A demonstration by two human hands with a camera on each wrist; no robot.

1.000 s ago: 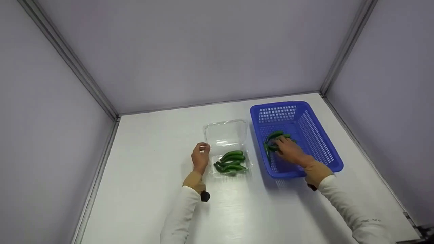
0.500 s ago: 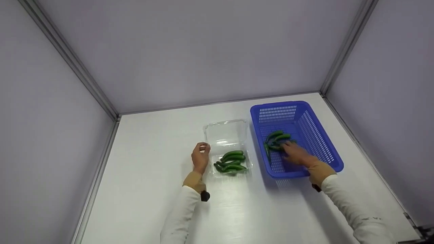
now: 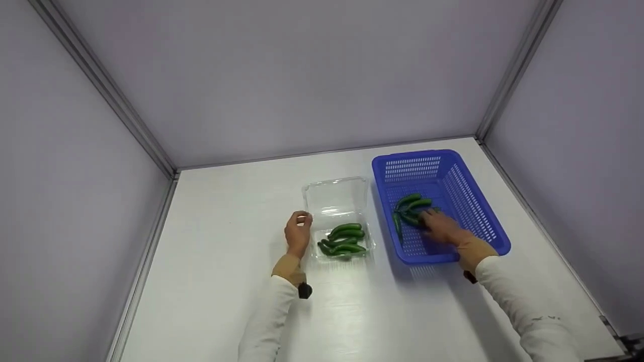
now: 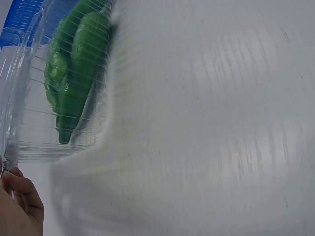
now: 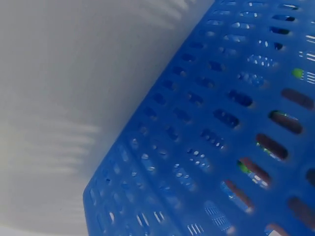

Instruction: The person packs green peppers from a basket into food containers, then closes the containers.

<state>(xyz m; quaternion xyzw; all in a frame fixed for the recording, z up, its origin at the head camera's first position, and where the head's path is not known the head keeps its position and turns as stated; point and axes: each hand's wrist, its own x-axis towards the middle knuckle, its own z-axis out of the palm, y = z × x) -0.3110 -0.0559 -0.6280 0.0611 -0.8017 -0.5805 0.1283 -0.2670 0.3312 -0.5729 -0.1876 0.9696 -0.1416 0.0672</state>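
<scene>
A clear plastic clamshell box [image 3: 336, 195] stands with its lid up in the middle of the table. Several green chili peppers [image 3: 347, 234] lie in its base. My left hand [image 3: 298, 234] pinches the box's left edge between thumb and fingers, which the left wrist view also shows at the box's corner [image 4: 14, 152]. To the right is a blue slotted basket [image 3: 427, 260], holding several more green chili peppers [image 3: 418, 203]. Inside it, my right hand [image 3: 443, 230] reaches down with its fingertips at the peppers. Whether it grips one is hidden; the basket wall [image 5: 197, 128] blocks most of the right wrist view.
Both containers rest on a white table [image 3: 226, 241], the basket close beside the box's right side. Grey-white panels [image 3: 322, 85] enclose the table at the back and on both sides. The basket's raised walls surround the right hand.
My right hand has drawn back slightly toward the basket's near right, uncovering more peppers, and a pepper by its fingertips has shifted a little. My left hand has stayed at the box.
</scene>
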